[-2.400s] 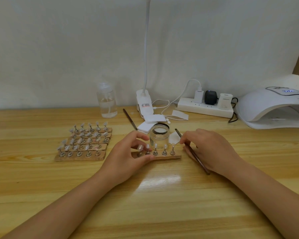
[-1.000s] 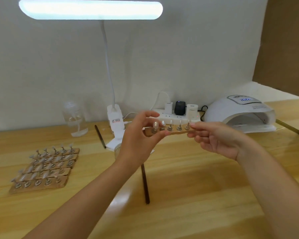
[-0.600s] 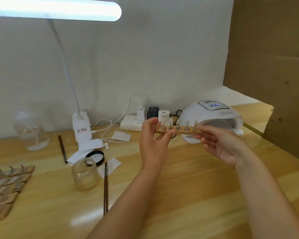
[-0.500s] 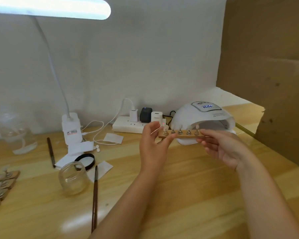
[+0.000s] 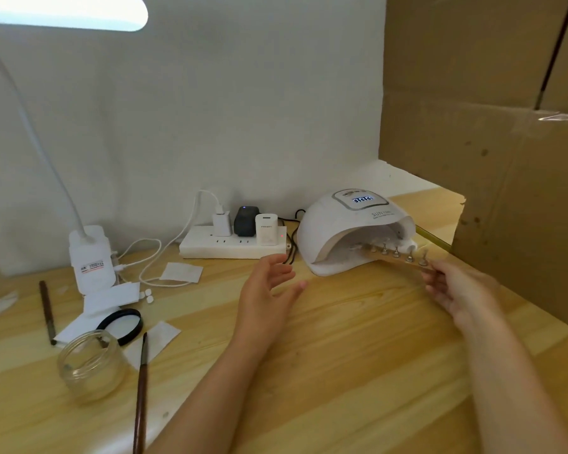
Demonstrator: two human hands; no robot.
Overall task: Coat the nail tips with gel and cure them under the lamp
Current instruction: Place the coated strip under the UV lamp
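Brush (image 5: 140,398): lies on the wooden table (image 5: 341,371) at the near left, handle toward the viewer, bristle end on a white paper square (image 5: 154,342).
Glass jar (image 5: 91,365): lidless, just left of the brush; its black-rimmed lid (image 5: 122,324) lies flat behind it.
Left hand (image 5: 266,299): above the table at centre, fingers straight and spread, holding nothing.
Right hand (image 5: 456,290): at right, fingers pinching the near end of the wooden strip (image 5: 404,262).
Wooden strip: carries a row of nail tips (image 5: 409,255) on small stands; far end sits in the mouth of the curing lamp (image 5: 351,234), near end outside it.
Curing lamp: white dome, display lit, at the back right.
Power strip (image 5: 233,247): against the wall, left of the curing lamp, three plugs inserted.
Desk lamp (image 5: 91,257): white base at far left, lit head at the top edge.
Cardboard (image 5: 489,126): stands along the right side.
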